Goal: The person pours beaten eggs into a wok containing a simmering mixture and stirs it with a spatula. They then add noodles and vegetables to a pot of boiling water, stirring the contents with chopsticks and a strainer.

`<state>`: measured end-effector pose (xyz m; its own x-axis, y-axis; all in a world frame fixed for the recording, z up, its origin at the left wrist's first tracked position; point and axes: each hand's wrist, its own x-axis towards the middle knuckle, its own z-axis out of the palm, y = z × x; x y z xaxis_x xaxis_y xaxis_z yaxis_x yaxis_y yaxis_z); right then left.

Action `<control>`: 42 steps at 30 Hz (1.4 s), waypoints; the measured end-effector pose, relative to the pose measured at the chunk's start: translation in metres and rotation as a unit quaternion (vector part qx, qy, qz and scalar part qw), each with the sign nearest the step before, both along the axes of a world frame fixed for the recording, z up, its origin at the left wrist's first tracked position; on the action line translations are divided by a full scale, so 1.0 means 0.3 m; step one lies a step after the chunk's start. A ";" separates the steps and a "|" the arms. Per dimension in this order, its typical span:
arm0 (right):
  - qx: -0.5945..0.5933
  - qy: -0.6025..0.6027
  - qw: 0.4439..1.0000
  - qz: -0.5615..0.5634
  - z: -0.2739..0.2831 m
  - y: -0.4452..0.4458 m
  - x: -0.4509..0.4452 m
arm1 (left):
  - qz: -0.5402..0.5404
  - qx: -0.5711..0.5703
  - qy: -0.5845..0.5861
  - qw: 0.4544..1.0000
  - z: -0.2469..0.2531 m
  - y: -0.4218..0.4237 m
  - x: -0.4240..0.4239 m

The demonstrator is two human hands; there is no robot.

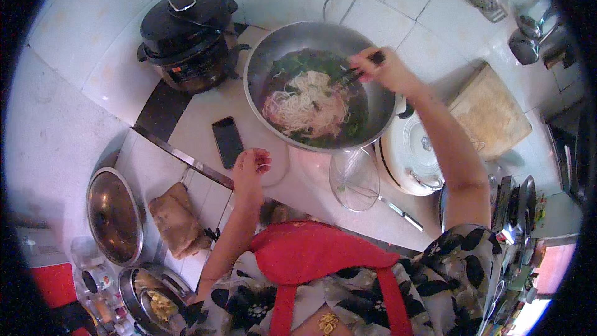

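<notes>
My right hand (380,67) grips dark chopsticks (346,77) whose tips reach into a large metal pan (389,116). A mound of thin pale noodles (310,102) lies in it over leafy greens (305,60). Loosely curled, my left hand (249,168) hovers beside the lower end of a black smartphone (227,142) on the counter. A tiny white bit shows at its fingers; whether they pinch it is unclear. In front of the pan lies a wire mesh skimmer (354,179) with a metal handle.
A black electric cooker (189,39) stands at the back left. A white lidded pot (410,149) is right of the pan, with a wooden cutting board (489,112) behind it. At the left are a pan lid (115,217), a brown cloth (177,221) and a metal pan of food (161,303).
</notes>
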<state>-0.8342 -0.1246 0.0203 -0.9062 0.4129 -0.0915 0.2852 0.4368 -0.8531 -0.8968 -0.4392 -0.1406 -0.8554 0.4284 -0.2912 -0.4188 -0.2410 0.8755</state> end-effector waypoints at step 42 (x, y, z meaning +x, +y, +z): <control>-0.019 0.137 0.990 0.021 -0.080 -0.077 0.015 | -0.022 0.008 -0.003 1.000 -0.031 0.020 0.048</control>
<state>-0.8297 -0.1476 -0.0036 -0.9156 0.3744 0.1467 0.0217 0.4103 -0.9117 -0.8823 -0.4331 -0.1499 -0.8341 0.4695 -0.2897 -0.4348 -0.2363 0.8689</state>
